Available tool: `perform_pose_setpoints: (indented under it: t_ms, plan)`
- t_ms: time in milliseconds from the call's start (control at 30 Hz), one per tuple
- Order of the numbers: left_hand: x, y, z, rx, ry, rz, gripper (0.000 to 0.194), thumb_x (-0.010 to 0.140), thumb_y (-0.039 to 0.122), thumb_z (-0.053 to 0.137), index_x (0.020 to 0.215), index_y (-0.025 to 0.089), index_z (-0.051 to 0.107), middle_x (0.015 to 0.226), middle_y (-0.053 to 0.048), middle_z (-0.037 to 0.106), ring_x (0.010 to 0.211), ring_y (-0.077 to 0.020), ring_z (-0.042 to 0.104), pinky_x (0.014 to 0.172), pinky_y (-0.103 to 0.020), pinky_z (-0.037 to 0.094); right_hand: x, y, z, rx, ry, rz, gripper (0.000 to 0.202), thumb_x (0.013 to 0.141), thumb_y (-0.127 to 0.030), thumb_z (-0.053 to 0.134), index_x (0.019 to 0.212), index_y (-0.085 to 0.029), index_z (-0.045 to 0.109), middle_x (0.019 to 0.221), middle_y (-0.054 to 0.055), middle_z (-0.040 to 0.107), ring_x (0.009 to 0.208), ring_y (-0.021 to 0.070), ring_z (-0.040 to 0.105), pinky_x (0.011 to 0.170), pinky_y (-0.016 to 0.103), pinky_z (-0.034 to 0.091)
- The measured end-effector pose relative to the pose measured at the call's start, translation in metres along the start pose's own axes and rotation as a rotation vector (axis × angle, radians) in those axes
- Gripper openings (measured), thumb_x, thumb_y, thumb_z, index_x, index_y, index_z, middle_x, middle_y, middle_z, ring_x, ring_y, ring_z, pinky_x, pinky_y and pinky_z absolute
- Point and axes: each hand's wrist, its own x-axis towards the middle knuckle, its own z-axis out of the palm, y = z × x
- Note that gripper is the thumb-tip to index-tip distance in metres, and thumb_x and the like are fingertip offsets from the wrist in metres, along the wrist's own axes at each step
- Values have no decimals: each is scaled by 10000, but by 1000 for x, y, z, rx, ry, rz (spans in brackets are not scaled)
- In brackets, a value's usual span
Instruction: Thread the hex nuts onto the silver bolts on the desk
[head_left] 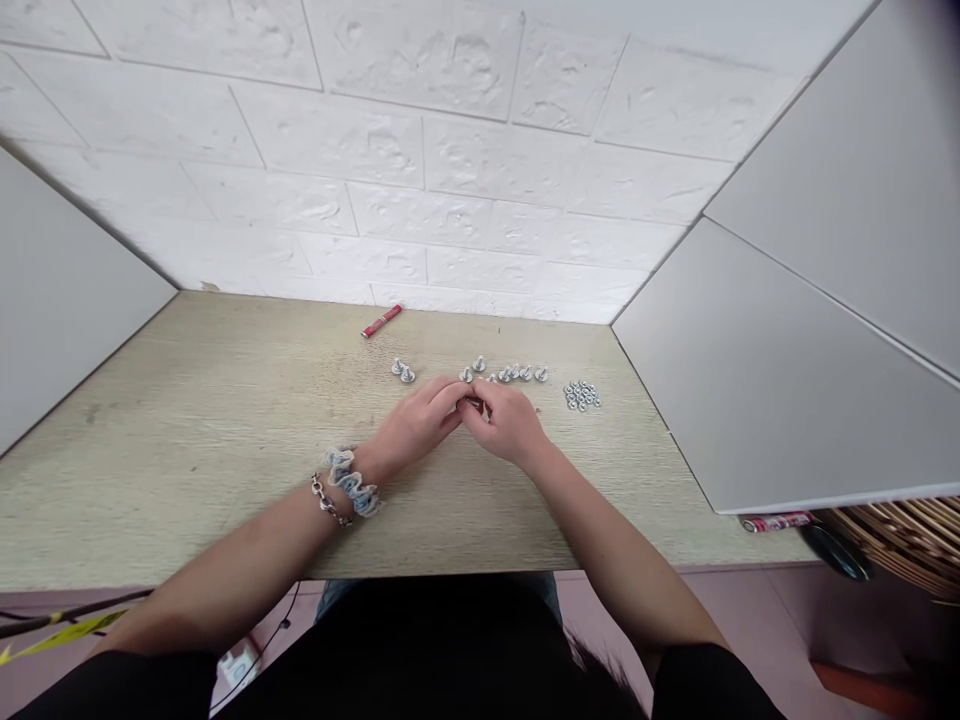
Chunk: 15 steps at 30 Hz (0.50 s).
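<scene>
My left hand (424, 418) and my right hand (507, 418) meet over the middle of the wooden table (262, 400). Their fingertips are pressed together around something small and dark, mostly hidden by the fingers. Just beyond my hands stand several silver bolts with wide flanges (526, 373). Two more such bolts (406, 374) are a little to the left. A cluster of small silver nuts (582, 396) lies to the right of my right hand. A scrunchie and a chain bracelet circle my left wrist.
Near the white brick wall (465, 150) lies a red tube (382, 321). Grey panels border the table on both sides. At the right front corner are another red tube (778, 522), a dark oval object (836, 551) and a woven basket (907, 540).
</scene>
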Motion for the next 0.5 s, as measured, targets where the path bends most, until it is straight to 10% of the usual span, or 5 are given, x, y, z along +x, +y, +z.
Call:
perform_pose_setpoints:
  t_ms: [167, 333, 500]
  plan:
    - [2, -10, -2, 64, 161, 39, 138, 810, 196, 487, 936, 180, 539, 907, -60, 577, 861, -145, 542, 764, -274, 451, 0, 1, -3, 8, 33, -49, 214, 817, -335, 419, 690, -185, 505, 627, -16, 530, 586, 101, 454, 540, 220, 290]
    - [11, -29, -21, 191, 403, -200, 127, 765, 276, 546, 801, 164, 593, 771, -36, 524, 724, -139, 514, 661, -267, 432, 0, 3, -1, -15, 39, -107, 238, 842, -334, 398, 715, -180, 527, 627, -14, 538, 588, 96, 461, 556, 219, 302]
    - [15, -57, -48, 272, 298, -533, 207, 765, 311, 491, 669, 159, 594, 560, 7, 460, 538, -113, 432, 557, -249, 350, -2, 5, 3, -43, 33, -208, 191, 848, -295, 390, 839, -180, 542, 682, -8, 580, 598, 93, 497, 567, 216, 324]
